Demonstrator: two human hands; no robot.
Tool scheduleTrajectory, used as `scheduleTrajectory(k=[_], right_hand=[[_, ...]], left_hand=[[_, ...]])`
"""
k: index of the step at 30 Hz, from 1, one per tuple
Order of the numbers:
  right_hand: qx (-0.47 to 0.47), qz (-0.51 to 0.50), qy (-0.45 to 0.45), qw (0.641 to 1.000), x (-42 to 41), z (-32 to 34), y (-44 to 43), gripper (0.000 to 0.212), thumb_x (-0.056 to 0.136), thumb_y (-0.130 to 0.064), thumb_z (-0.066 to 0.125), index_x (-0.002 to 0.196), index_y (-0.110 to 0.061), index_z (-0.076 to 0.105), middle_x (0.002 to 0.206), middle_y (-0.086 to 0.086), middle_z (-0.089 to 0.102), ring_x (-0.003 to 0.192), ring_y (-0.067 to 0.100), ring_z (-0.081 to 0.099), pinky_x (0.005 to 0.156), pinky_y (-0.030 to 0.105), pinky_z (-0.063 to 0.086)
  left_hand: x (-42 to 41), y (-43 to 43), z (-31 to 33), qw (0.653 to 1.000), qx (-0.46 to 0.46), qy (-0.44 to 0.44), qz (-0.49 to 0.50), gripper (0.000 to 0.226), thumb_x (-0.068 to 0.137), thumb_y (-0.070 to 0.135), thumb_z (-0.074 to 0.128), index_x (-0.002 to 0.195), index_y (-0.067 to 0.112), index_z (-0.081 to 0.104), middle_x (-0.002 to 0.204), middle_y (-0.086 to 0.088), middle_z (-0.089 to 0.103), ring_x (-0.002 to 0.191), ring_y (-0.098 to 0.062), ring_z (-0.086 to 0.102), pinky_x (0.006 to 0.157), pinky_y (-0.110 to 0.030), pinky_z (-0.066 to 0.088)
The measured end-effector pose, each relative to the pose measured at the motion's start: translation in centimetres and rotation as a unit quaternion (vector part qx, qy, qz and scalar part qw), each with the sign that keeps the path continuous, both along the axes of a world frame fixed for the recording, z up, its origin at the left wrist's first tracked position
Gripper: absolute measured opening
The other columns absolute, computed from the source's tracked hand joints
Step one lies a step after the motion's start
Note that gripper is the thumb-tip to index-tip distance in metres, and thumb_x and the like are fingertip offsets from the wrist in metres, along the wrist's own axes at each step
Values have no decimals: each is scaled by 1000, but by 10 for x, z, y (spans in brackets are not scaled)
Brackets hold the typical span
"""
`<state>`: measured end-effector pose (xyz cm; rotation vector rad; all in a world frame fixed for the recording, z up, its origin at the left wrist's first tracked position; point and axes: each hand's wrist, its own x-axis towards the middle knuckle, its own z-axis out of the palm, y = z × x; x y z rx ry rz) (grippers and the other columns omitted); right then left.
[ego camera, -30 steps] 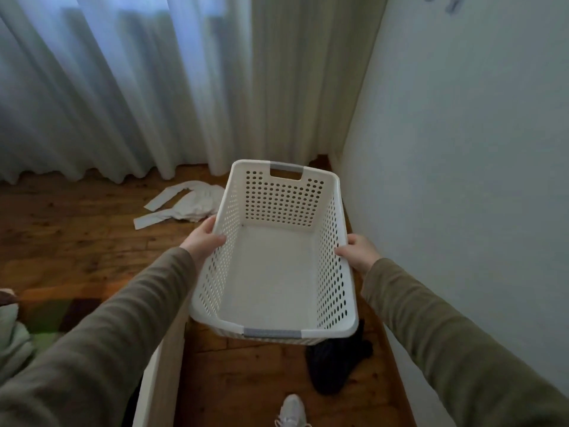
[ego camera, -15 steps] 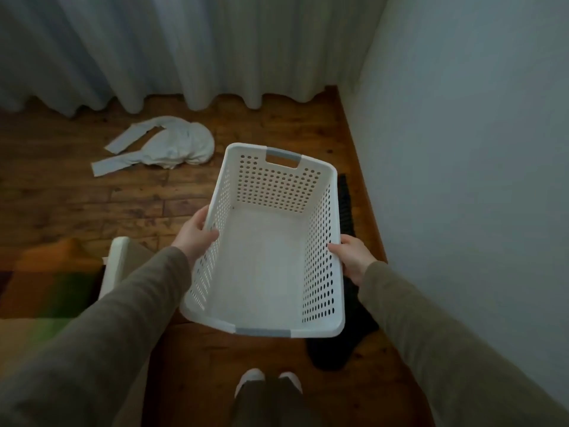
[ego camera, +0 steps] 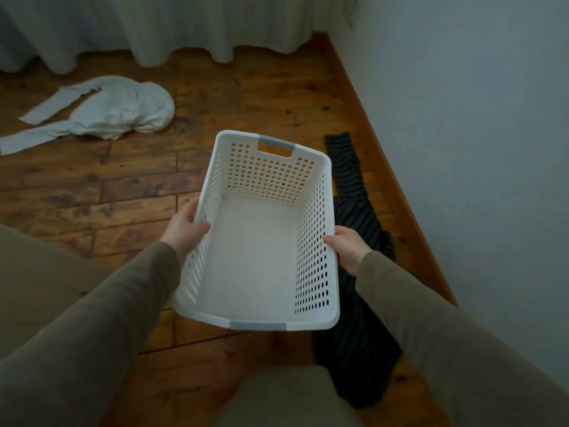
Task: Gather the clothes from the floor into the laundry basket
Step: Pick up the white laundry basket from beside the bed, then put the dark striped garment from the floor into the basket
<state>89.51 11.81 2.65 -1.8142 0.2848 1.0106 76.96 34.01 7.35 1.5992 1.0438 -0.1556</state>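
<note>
I hold a white perforated laundry basket (ego camera: 320,325) with grey handles above the wooden floor; nothing lies inside it. My left hand (ego camera: 184,230) grips its left rim and my right hand (ego camera: 348,248) grips its right rim. A white long-sleeved garment (ego camera: 123,112) lies crumpled on the floor at the far left, sleeves spread out. A dark striped garment (ego camera: 354,192) stretches along the floor beside the right wall, partly hidden under the basket and my right arm.
Pale curtains (ego camera: 184,23) hang to the floor along the far side. A white wall (ego camera: 477,149) with a wooden skirting board (ego camera: 397,180) runs close on the right. My knee (ego camera: 283,396) shows at the bottom edge.
My view has tilted further down and moved closer to the floor. The basket has come down with both hands still on its rims, and more of the dark striped garment shows beside it.
</note>
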Motion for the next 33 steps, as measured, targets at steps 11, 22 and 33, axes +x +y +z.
scheduleTrajectory(k=[11,22,33], right_hand=[[25,-48,-9,999,16,-107,-12,38,95,-15,40,130,-1,46,126,19,56,112,33,56,101,50,44],[101,-34,-37,994,17,-135,-40,38,97,-20,36,133,-15,47,118,13,60,113,32,55,97,44,43],[-303,210,-75,926,0,-230,-114,115,69,-61,66,149,-27,-9,158,15,-7,143,41,10,116,49,19]], left_hand=[[25,-12,-93,997,39,-52,-33,61,87,-10,41,141,18,36,113,-11,53,97,-27,54,80,-35,44],[24,-20,-107,995,74,-65,-34,62,86,-12,40,141,18,36,120,-15,55,95,-27,55,79,-34,43],[30,-20,-117,989,127,-49,-49,61,87,-8,41,141,21,35,116,-12,52,96,-30,54,75,-37,46]])
